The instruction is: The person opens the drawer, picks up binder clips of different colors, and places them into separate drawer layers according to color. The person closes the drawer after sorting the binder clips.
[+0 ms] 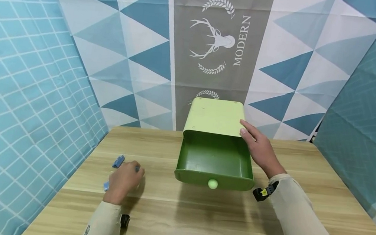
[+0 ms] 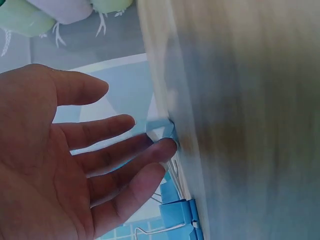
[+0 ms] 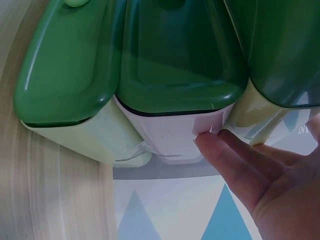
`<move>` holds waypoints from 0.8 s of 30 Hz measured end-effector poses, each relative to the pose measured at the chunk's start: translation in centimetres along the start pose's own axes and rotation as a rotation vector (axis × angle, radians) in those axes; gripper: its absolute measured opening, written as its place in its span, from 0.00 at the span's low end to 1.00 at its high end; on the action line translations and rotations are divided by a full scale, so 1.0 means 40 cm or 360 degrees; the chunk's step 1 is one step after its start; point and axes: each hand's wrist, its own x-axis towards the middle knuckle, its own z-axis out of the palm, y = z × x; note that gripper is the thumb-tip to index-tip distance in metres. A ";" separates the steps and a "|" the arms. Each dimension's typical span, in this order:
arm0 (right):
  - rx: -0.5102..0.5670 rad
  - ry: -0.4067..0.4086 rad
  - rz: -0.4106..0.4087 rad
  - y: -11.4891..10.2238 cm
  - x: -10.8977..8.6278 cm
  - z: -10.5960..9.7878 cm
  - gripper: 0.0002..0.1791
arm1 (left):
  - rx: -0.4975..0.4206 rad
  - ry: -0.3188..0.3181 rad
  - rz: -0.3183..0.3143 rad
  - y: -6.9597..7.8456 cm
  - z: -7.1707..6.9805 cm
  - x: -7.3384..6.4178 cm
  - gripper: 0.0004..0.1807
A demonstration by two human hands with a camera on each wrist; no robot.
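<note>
plainly nearer: left hand (image 1: 125, 181), fingers apart
blue clip (image 1: 137, 169): at its fingertips, long axis unclear
right hand (image 1: 261, 152): fingers uncurled, touching box (image 1: 216, 116)

Head view: left hand (image 1: 124, 181), near the left edge of the tabletop (image 1: 152, 219), covers part of one blue clip (image 1: 106, 186); second clip (image 1: 137, 168) mostly behind fingers, can't tell if touched. Open drawer (image 1: 229, 182): rear hidden under the green box (image 1: 216, 116), which also blocks part of the wreath print (image 1: 207, 94). Pink box (image 3: 175, 135) below it: out of sight from the head. Dark bits past tabletop's far right corner: too small to ID. Left sleeve (image 1: 103, 222) marking unreadable. Both sleeves, tabletop's near edge cut at frame bottom. Left wrist: wood blurred, lower clip (image 2: 179, 215) cut off. Right wrist: drawer fronts cut at top.
</note>
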 end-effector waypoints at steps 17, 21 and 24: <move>-0.0022 -0.0026 -0.0037 -0.003 0.007 0.001 0.32 | 0.0042 0.0040 0.0168 0.003 -0.004 -0.007 0.17; -0.0029 -0.0035 -0.0052 -0.006 0.003 -0.001 0.32 | -0.0008 0.0050 0.0179 0.000 -0.005 -0.009 0.16; -0.0023 -0.0038 -0.0052 -0.008 0.001 -0.003 0.31 | -0.0038 0.0064 0.0187 -0.001 -0.007 -0.007 0.16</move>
